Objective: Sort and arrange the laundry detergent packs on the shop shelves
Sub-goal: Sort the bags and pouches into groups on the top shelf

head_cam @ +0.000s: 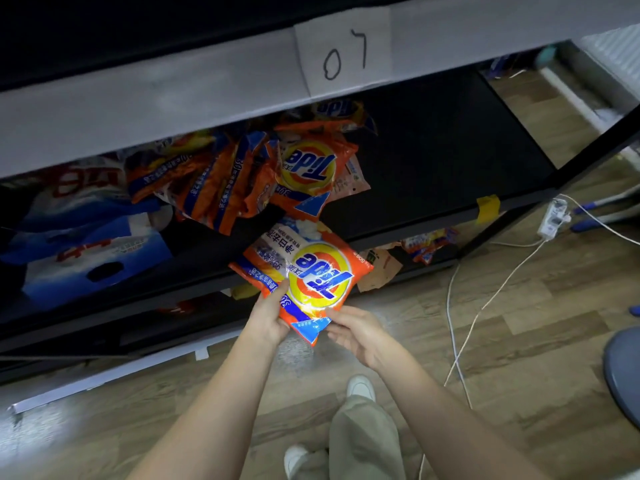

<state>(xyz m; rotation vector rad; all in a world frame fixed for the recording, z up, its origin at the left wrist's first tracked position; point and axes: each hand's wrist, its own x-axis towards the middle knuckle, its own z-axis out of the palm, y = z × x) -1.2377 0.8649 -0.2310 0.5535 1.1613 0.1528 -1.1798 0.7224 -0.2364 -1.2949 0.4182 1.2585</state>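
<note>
Orange pack [311, 275], underside perhaps finger-hidden.

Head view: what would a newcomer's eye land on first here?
Most likely the orange Tide pack at centre, held by both hands, left hand at its lower left edge and right hand at its bottom corner, just in front of the black shelf. Behind it, a jumbled pile of orange packs sits on that shelf. Above, a paper label reading "07" is on the grey shelf edge.

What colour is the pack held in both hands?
Mostly orange, with a yellow ring and blue lettering: the pack, head view.
</note>
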